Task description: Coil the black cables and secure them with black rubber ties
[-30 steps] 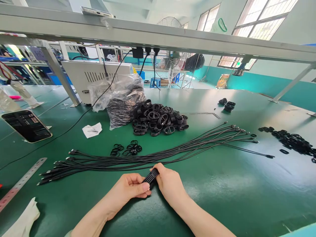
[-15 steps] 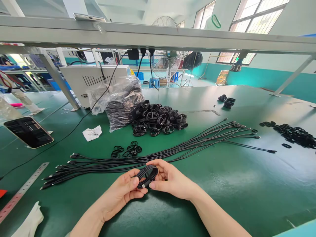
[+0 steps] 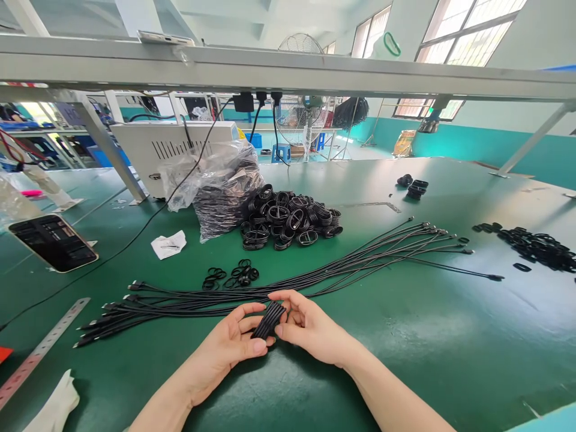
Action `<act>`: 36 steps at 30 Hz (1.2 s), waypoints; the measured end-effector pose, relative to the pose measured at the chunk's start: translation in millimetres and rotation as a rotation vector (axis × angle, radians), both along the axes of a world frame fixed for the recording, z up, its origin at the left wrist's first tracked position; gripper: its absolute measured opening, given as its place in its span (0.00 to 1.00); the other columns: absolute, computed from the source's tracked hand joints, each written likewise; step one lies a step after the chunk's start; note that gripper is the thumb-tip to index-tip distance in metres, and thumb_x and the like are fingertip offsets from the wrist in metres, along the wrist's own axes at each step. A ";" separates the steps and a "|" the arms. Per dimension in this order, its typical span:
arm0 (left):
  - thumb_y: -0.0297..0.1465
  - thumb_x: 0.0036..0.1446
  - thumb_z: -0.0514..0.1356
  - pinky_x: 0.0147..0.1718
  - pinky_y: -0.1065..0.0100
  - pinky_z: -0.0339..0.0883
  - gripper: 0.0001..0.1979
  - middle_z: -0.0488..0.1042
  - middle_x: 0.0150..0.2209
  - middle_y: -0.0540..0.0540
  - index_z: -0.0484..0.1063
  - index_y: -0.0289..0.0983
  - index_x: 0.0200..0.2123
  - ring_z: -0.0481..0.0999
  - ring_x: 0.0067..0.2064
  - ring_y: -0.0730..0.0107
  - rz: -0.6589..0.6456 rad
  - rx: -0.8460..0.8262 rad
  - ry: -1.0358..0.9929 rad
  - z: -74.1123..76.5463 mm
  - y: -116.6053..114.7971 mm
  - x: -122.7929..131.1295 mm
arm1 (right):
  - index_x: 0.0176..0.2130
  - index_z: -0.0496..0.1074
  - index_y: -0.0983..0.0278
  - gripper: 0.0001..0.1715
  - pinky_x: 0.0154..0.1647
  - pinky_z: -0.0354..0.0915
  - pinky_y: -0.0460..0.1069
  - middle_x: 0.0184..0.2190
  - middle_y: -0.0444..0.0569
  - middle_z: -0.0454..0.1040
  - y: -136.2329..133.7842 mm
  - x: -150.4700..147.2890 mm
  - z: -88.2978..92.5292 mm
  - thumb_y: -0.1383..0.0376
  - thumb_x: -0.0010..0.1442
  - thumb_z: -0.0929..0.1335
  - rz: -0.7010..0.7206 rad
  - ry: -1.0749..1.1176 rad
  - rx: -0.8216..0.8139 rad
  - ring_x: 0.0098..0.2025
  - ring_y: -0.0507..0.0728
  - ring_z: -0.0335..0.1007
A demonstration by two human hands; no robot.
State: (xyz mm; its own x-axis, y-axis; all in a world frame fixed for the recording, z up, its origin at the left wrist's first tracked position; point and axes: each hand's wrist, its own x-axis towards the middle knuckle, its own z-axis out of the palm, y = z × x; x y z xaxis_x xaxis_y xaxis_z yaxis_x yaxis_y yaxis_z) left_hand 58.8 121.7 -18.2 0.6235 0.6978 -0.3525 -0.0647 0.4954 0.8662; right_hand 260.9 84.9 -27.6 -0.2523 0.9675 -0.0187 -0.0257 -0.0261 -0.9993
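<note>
Low at the near edge of the green table (image 3: 450, 342), both my hands meet on one coiled cable (image 3: 269, 320). Left hand (image 3: 222, 354): thumb and fingers closed on the lower end of the coil, pinching it flat. Right hand (image 3: 310, 329): fingers closed on the upper end, thumb above it. Coil is squeezed into a narrow slanted bundle between the two hands. Whether it clears the table, cannot tell. Both grips clamped on it.

Just beyond my fingertips: straight cables (image 3: 315, 277), a loose sheaf lying left to right across the table, plugs fanned out at both ends. Right fingertips are near the sheaf; touching or not, cannot tell. Behind the sheaf, small black rings (image 3: 231, 275) in a scattered cluster. Further back, a heap of coiled cables (image 3: 290, 219), lying against a clear plastic bag (image 3: 216, 180) with more dark cable inside. White paper scrap (image 3: 168, 244) left of the bag. Grey-white machine box (image 3: 171, 144) behind the bag.

Far left: phone (image 3: 54, 241) propped at a tilt, dark screen facing up. Steel ruler (image 3: 42, 345) flat near the left edge, white cloth (image 3: 54, 408) just below it. Far right: spread of black loops (image 3: 535, 247), well apart from my hands. Small stack of coils (image 3: 416, 187) on the far side of the table.
</note>
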 end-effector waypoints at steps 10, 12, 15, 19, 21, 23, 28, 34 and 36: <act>0.36 0.46 0.71 0.43 0.60 0.72 0.27 0.75 0.48 0.41 0.73 0.42 0.51 0.79 0.40 0.60 -0.057 0.114 0.078 -4.8 -10.1 9.6 | 0.59 0.66 0.63 0.23 0.40 0.64 0.52 0.37 0.52 0.77 -2.5 -6.3 -13.8 0.64 0.67 0.59 -0.194 -0.870 0.508 0.36 0.59 0.71; 0.35 0.44 0.72 0.41 0.63 0.72 0.28 0.76 0.47 0.41 0.74 0.41 0.50 0.79 0.40 0.61 -0.045 0.128 0.101 -4.5 -11.8 12.1 | 0.59 0.66 0.65 0.23 0.38 0.63 0.52 0.35 0.53 0.78 -2.6 -8.5 -16.9 0.67 0.66 0.59 -0.198 -0.969 0.553 0.34 0.59 0.71; 0.33 0.42 0.73 0.40 0.65 0.71 0.29 0.78 0.45 0.42 0.75 0.40 0.50 0.79 0.39 0.63 -0.017 0.140 0.125 -5.7 -12.5 14.3 | 0.59 0.66 0.66 0.24 0.39 0.63 0.52 0.36 0.53 0.78 -2.9 -13.0 -20.6 0.71 0.65 0.58 -0.202 -0.990 0.554 0.35 0.59 0.70; 0.33 0.43 0.73 0.41 0.64 0.72 0.29 0.78 0.44 0.42 0.73 0.40 0.51 0.80 0.40 0.61 -0.008 0.120 0.113 -6.2 -10.5 11.6 | 0.59 0.65 0.66 0.24 0.42 0.63 0.53 0.39 0.55 0.76 -3.6 -18.3 -20.6 0.70 0.65 0.58 -0.218 -0.802 0.446 0.39 0.60 0.69; 0.34 0.47 0.70 0.43 0.61 0.73 0.27 0.78 0.46 0.41 0.72 0.40 0.52 0.80 0.41 0.58 -0.015 0.072 0.065 -3.3 -8.9 7.6 | 0.59 0.64 0.62 0.24 0.39 0.64 0.51 0.35 0.50 0.73 -2.8 -18.7 -17.0 0.67 0.65 0.59 -0.201 -0.532 0.326 0.36 0.56 0.68; 0.36 0.54 0.65 0.46 0.57 0.73 0.23 0.77 0.49 0.39 0.71 0.40 0.53 0.80 0.45 0.54 -0.011 -0.005 -0.002 1.4 -7.7 3.0 | 0.58 0.64 0.60 0.22 0.32 0.62 0.48 0.28 0.43 0.68 -0.8 -17.8 -12.1 0.61 0.65 0.61 -0.195 -0.192 0.171 0.29 0.52 0.64; 0.34 0.62 0.58 0.51 0.58 0.70 0.17 0.76 0.53 0.38 0.71 0.38 0.53 0.78 0.50 0.53 0.053 -0.102 -0.088 5.7 -7.0 -2.2 | 0.43 0.66 0.63 0.20 0.20 0.45 0.44 0.20 0.37 0.59 4.4 -15.3 -3.3 0.50 0.61 0.65 -0.188 0.288 -0.115 0.19 0.47 0.48; 0.39 0.60 0.59 0.41 0.64 0.74 0.26 0.80 0.41 0.43 0.60 0.44 0.60 0.81 0.43 0.60 0.100 0.090 0.041 -5.0 -6.3 6.3 | 0.38 0.62 0.62 0.24 0.19 0.45 0.44 0.20 0.36 0.62 1.6 -14.1 1.1 0.48 0.55 0.71 -0.080 0.517 -0.289 0.16 0.45 0.48; 0.41 0.59 0.59 0.40 0.63 0.74 0.26 0.80 0.43 0.43 0.59 0.45 0.60 0.80 0.44 0.58 0.104 0.135 0.071 -7.6 -7.6 9.0 | 0.39 0.62 0.62 0.25 0.20 0.46 0.44 0.20 0.35 0.63 0.1 -14.3 2.6 0.49 0.53 0.73 -0.056 0.554 -0.310 0.16 0.44 0.49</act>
